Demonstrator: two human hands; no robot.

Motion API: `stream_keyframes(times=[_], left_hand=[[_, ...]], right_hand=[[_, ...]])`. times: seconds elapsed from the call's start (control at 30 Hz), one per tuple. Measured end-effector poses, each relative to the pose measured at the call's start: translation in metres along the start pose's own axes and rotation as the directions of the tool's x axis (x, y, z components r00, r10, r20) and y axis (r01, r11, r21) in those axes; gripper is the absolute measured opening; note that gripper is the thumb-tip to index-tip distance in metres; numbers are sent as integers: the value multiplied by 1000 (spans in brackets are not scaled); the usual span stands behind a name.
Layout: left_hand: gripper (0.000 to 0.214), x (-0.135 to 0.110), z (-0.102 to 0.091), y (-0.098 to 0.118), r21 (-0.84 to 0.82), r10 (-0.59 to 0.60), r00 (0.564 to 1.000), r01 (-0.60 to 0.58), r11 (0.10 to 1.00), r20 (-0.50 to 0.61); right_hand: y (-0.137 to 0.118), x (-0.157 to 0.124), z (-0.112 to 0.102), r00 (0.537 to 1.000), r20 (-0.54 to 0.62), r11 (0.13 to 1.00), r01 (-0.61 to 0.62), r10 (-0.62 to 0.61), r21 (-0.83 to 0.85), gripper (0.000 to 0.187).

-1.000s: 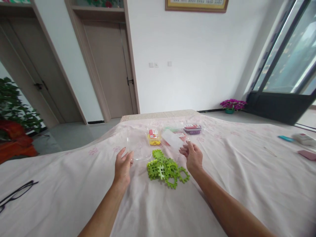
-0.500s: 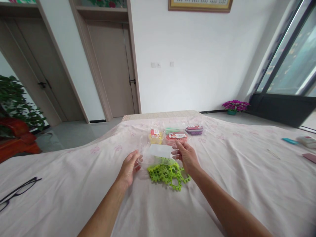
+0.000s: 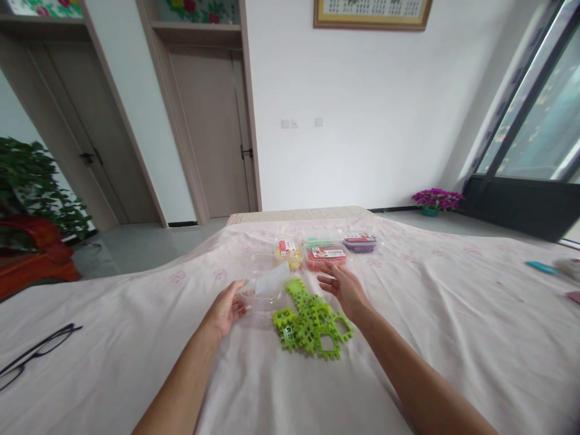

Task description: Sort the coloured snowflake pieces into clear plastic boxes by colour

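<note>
My left hand [image 3: 227, 307] grips the left edge of a clear plastic container [image 3: 258, 299] with a whitish panel on it. The container is tilted, left of a loose pile of green interlocking plastic pieces [image 3: 312, 320]. My right hand [image 3: 345, 289] hovers above the right side of the pile, fingers apart and holding nothing. Just beyond it is a lidded box of red pieces [image 3: 325, 257] with a label. Beside that box stand a box of yellow pieces [image 3: 290, 254] and a box of purple pieces [image 3: 360, 243]. A pale green one [image 3: 317, 241] is partly hidden behind the red.
Black-framed glasses [image 3: 40, 350] lie at the left on the pale floral cloth [image 3: 136, 326]. Toward the right edge are a thin stick [image 3: 510, 291] and a blue item [image 3: 541, 267]. A white wall with doors [image 3: 208, 127] stands behind the table.
My right hand has let go of the clear container. My left hand has moved it left, off the green pieces, which now show more fully. The camera view has shifted slightly.
</note>
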State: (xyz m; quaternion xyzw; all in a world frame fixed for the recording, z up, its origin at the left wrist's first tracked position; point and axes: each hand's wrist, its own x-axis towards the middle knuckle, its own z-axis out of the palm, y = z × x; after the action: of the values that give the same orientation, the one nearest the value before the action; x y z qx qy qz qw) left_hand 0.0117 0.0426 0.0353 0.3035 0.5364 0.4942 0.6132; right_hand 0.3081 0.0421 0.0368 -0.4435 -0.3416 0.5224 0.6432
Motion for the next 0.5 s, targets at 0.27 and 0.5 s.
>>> stream_keyframes(times=[0.27,0.5], left_hand=[[43,18,-63,30,43,131,940,-124,991,-316],[22,30,-131,38,148,200,791,-139,979,-578]], right_hand=[[33,39,-62,903,-294,914,204,-314,-351,36],[38,47,-88,811,-238,680,246,-535,-691,40]])
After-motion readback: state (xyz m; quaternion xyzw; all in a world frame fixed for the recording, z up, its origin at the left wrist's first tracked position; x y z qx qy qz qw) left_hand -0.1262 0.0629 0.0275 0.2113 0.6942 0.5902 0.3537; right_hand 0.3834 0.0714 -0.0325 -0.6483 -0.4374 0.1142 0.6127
